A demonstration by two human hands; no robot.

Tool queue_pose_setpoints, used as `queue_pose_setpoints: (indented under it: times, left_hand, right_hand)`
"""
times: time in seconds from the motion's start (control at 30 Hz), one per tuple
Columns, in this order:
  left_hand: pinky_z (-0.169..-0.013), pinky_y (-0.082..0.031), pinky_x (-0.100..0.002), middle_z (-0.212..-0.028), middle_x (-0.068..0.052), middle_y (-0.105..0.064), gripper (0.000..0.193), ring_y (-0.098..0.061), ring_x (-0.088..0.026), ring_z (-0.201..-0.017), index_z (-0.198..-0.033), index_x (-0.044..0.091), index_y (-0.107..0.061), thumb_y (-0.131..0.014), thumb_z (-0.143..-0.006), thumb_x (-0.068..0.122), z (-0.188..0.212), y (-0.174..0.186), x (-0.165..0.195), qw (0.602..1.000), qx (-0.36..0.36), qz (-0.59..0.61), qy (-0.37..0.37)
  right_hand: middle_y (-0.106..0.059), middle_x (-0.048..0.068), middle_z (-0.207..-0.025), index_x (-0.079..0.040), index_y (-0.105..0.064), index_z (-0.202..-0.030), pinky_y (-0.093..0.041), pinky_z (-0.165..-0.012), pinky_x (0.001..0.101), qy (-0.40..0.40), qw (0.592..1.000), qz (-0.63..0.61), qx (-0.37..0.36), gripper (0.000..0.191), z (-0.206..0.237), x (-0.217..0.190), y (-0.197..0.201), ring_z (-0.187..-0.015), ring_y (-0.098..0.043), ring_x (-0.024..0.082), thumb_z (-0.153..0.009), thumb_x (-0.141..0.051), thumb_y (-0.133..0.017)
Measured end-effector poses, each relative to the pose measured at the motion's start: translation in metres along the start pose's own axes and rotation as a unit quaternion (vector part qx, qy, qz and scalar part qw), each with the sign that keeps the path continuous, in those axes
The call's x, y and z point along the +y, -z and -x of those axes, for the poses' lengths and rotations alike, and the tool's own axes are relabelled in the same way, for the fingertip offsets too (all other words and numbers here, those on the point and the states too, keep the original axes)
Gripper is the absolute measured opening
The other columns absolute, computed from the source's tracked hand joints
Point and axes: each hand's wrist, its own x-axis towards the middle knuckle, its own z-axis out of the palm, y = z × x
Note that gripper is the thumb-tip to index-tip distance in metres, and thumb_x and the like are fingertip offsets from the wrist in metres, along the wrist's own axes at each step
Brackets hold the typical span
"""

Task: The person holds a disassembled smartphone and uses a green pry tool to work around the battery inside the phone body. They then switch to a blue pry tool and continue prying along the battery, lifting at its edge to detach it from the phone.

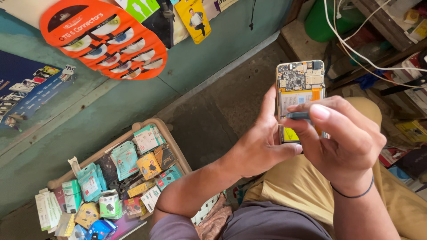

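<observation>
Head view: an orange card of connectors (106, 38) hangs on the wall far left of the hands, with a yellow packet (193, 18) above them. Small teal, orange and white packets fill a tray (167, 129) below left of the left hand (258, 146). That hand clasps an opened phone (300, 89), circuit board exposed. The right hand (342, 138) pinches a dark tool (297, 115) against the phone's middle.
</observation>
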Motion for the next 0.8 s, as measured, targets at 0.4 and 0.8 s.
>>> queue_pose_setpoints:
  times: [0.4, 0.8]
  left_hand:
    - [-0.121, -0.036, -0.035, -0.158, -0.012, -0.033, 0.115, -0.035, -0.020, -0.149, -0.170, 0.008, 0.010, -0.059, -0.081, -0.017, -0.0036, -0.0014, 0.0055, 0.999, 0.018, -0.036, 0.011]
    - [-0.118, -0.038, -0.034, -0.157, -0.015, -0.034, 0.116, -0.039, -0.022, -0.146, -0.170, 0.011, 0.014, -0.058, -0.083, -0.016, -0.0016, -0.0002, 0.0057, 0.999, 0.014, -0.026, 0.031]
  right_hand:
    - [-0.073, 0.015, -0.109, -0.010, -0.047, -0.142, -0.062, -0.081, 0.0323, -0.054, 0.996, -0.044, -0.049, 0.057, -0.0098, -0.0014, 0.0025, -0.098, -0.078, 0.028, -0.097, 0.013, -0.074]
    - [-0.068, 0.022, -0.114, -0.003, -0.044, -0.143, -0.064, -0.088, 0.0313, -0.105, 0.990, -0.099, -0.002, 0.054, -0.0061, -0.0053, -0.0047, -0.105, -0.074, 0.026, -0.099, 0.018, -0.067]
